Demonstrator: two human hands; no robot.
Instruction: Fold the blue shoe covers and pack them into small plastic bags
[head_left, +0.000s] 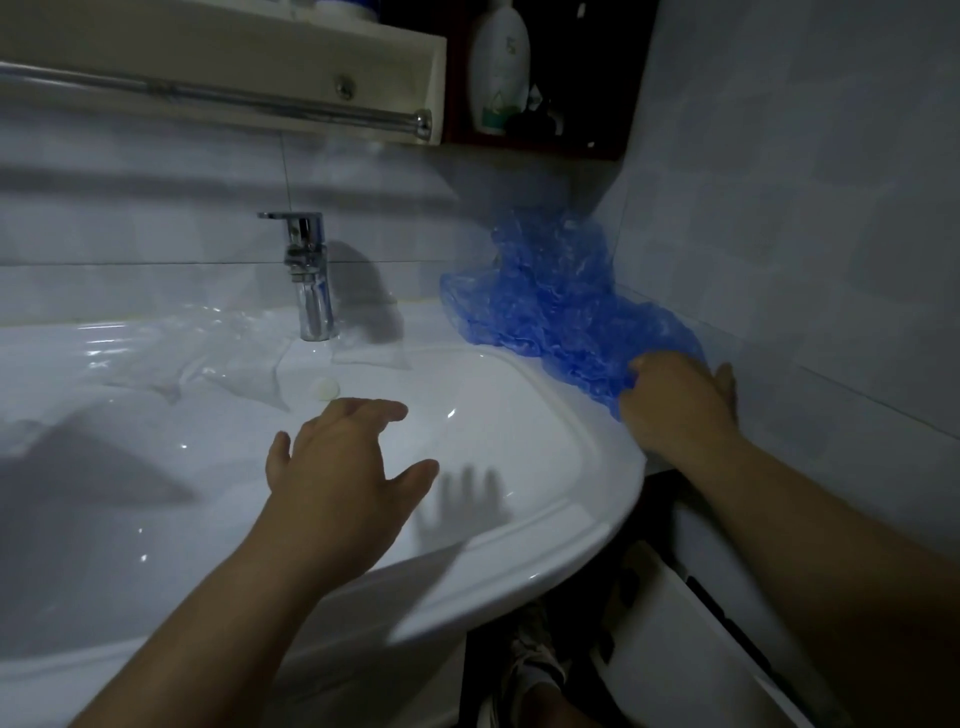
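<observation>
Head, R hand (675, 400) grips blue shoe covers (550, 291), L hand (343, 467) over sink (613, 483)

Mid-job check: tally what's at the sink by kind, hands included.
Blue shoe-cover pile: 1, covers uncountable
Clear plastic bag spread: 1, bags uncountable
Chrome faucet: 1
White bottle: 1
Hands: 2, left hand, right hand
Total: 6

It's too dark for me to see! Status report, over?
Left hand open over the sink. Right hand gripping the blue shoe covers by the wall. Clear plastic bags beside the faucet. Nothing in the way.
</observation>
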